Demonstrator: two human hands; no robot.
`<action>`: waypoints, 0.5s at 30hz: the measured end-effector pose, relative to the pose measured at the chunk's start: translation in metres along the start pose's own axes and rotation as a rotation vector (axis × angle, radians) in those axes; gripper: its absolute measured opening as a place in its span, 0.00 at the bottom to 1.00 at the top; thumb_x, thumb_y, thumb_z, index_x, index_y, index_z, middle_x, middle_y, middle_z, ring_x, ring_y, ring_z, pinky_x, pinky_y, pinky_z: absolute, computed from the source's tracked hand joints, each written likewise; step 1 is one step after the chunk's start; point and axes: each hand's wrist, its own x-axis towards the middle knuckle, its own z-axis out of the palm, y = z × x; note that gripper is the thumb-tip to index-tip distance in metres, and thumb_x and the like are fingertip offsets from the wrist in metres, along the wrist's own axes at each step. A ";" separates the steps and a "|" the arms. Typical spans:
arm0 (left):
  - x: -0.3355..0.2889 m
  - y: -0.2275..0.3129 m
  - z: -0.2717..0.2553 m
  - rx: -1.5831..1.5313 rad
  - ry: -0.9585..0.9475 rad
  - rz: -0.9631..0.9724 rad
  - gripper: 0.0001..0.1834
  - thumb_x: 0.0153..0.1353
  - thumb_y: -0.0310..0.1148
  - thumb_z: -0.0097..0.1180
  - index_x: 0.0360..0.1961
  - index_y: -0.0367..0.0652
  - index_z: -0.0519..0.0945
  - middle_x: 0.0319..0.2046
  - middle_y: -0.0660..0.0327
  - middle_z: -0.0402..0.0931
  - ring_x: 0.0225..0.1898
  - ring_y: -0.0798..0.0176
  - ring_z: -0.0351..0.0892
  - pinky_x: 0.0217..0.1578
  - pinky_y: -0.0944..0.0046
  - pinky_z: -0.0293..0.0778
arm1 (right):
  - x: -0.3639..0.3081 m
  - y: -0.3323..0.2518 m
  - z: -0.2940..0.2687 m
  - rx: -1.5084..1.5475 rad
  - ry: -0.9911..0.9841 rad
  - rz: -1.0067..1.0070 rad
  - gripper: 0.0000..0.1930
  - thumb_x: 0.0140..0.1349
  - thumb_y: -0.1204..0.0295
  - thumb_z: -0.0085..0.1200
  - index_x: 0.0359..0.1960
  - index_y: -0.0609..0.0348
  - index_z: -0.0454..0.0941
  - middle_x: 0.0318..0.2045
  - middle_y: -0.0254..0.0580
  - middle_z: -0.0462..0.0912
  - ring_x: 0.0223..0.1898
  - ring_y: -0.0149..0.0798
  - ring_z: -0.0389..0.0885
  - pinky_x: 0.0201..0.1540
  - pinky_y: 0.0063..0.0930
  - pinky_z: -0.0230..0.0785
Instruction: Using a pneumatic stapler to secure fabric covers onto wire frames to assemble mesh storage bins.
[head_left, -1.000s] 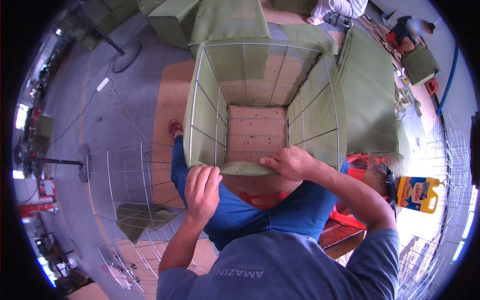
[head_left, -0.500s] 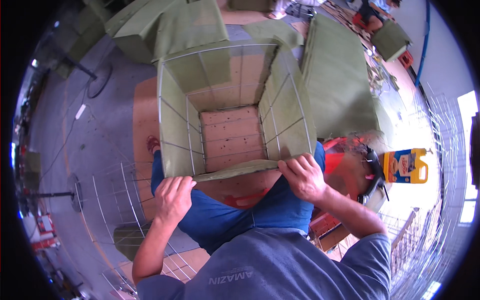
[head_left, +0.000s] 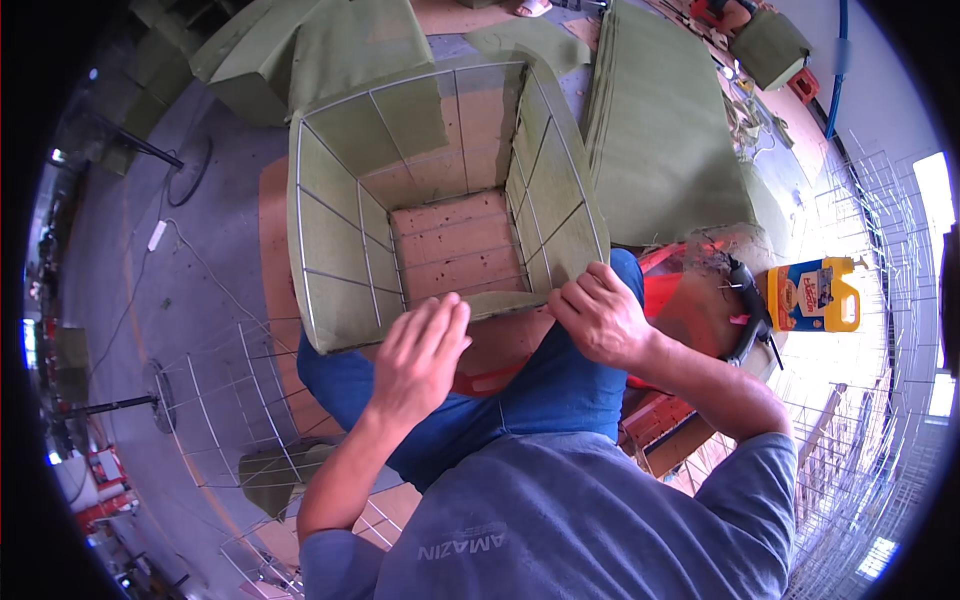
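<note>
A box-shaped wire frame wrapped in green sheet material stands between my knees, its open mouth toward me. Through its inside shows a pinkish-brown board. My right hand is closed on the near right corner of the sheet's edge, fingers curled over the rim. My left hand is over the middle of the near rim, fingers stretched out and nothing visible in them. Whether its fingertips touch the sheet, I cannot tell.
To the right are a yellow jug and a black-handled tool. Stacked green sheets lie beyond; green boxes stand far left. Wire panels lean at left, more along the right wall. A co-worker's green box is far right.
My left hand has let go of the near left corner and moved right along the rim, its fingers straightening. My right hand keeps its hold. The frame appears shifted slightly up and left.
</note>
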 end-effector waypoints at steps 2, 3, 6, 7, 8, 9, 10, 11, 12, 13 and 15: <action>0.003 0.000 0.028 -0.029 0.007 -0.041 0.18 0.60 0.29 0.69 0.50 0.37 0.82 0.45 0.54 0.85 0.44 0.51 0.86 0.45 0.53 0.81 | 0.003 0.007 0.003 -0.005 0.006 -0.017 0.11 0.66 0.63 0.60 0.37 0.58 0.78 0.30 0.36 0.73 0.35 0.40 0.77 0.52 0.37 0.66; 0.002 0.000 0.030 -0.035 -0.019 -0.088 0.13 0.60 0.29 0.69 0.45 0.39 0.82 0.39 0.55 0.84 0.39 0.52 0.86 0.40 0.54 0.81 | 0.004 0.007 0.003 -0.015 0.018 -0.032 0.11 0.66 0.63 0.60 0.35 0.57 0.78 0.29 0.36 0.73 0.34 0.40 0.76 0.50 0.36 0.66; 0.005 0.000 0.025 -0.062 -0.071 -0.157 0.08 0.61 0.29 0.68 0.37 0.40 0.80 0.32 0.56 0.83 0.33 0.52 0.85 0.34 0.54 0.80 | 0.007 0.014 0.003 -0.043 -0.012 -0.050 0.10 0.65 0.63 0.60 0.32 0.55 0.77 0.27 0.35 0.72 0.30 0.39 0.75 0.48 0.34 0.65; 0.008 -0.002 0.021 -0.087 -0.097 -0.186 0.08 0.61 0.30 0.68 0.35 0.41 0.80 0.32 0.56 0.84 0.33 0.51 0.86 0.34 0.54 0.80 | 0.006 0.013 0.003 -0.050 -0.003 -0.046 0.10 0.65 0.63 0.60 0.32 0.55 0.77 0.27 0.35 0.72 0.30 0.39 0.75 0.48 0.34 0.65; 0.010 -0.004 0.017 -0.109 -0.121 -0.215 0.08 0.62 0.30 0.68 0.33 0.41 0.79 0.31 0.56 0.84 0.33 0.49 0.86 0.34 0.53 0.81 | 0.005 0.012 0.002 -0.017 -0.019 -0.032 0.10 0.63 0.63 0.63 0.34 0.54 0.80 0.27 0.34 0.73 0.30 0.40 0.76 0.48 0.36 0.67; 0.005 -0.012 0.015 -0.113 -0.194 -0.197 0.15 0.63 0.35 0.69 0.45 0.38 0.82 0.43 0.47 0.86 0.44 0.42 0.87 0.46 0.48 0.82 | 0.009 0.011 0.001 0.015 -0.028 -0.025 0.10 0.61 0.62 0.66 0.36 0.53 0.82 0.28 0.34 0.74 0.30 0.41 0.77 0.48 0.38 0.69; 0.015 -0.015 0.003 -0.104 -0.182 -0.182 0.15 0.63 0.35 0.69 0.45 0.38 0.82 0.43 0.47 0.86 0.44 0.42 0.87 0.46 0.48 0.82 | 0.009 0.013 -0.004 -0.002 -0.014 -0.022 0.10 0.61 0.62 0.66 0.36 0.53 0.82 0.28 0.34 0.74 0.30 0.41 0.77 0.48 0.38 0.69; 0.025 -0.018 -0.014 -0.011 -0.084 -0.104 0.22 0.64 0.37 0.68 0.54 0.36 0.80 0.49 0.43 0.84 0.50 0.39 0.85 0.53 0.47 0.79 | 0.011 0.016 -0.011 0.034 0.145 0.035 0.12 0.60 0.61 0.68 0.38 0.54 0.82 0.29 0.34 0.77 0.32 0.41 0.79 0.48 0.40 0.71; 0.039 -0.025 -0.025 0.081 0.022 -0.017 0.29 0.64 0.39 0.68 0.62 0.35 0.78 0.55 0.38 0.82 0.57 0.36 0.82 0.59 0.45 0.77 | 0.013 0.024 -0.017 0.059 0.309 0.090 0.15 0.59 0.60 0.70 0.40 0.54 0.83 0.31 0.34 0.80 0.34 0.42 0.82 0.47 0.41 0.73; 0.045 -0.043 -0.035 0.135 0.093 -0.154 0.34 0.65 0.42 0.68 0.65 0.31 0.74 0.57 0.37 0.80 0.58 0.34 0.81 0.60 0.45 0.76 | 0.008 0.036 -0.018 0.023 0.336 0.271 0.19 0.56 0.59 0.75 0.44 0.54 0.84 0.36 0.38 0.85 0.38 0.44 0.85 0.46 0.42 0.77; 0.049 -0.099 -0.050 0.216 0.119 -0.576 0.38 0.65 0.46 0.68 0.66 0.27 0.72 0.58 0.36 0.80 0.58 0.33 0.81 0.60 0.44 0.76 | 0.024 0.067 -0.025 0.065 0.137 0.770 0.24 0.62 0.49 0.67 0.45 0.58 0.85 0.35 0.47 0.87 0.39 0.51 0.87 0.43 0.45 0.78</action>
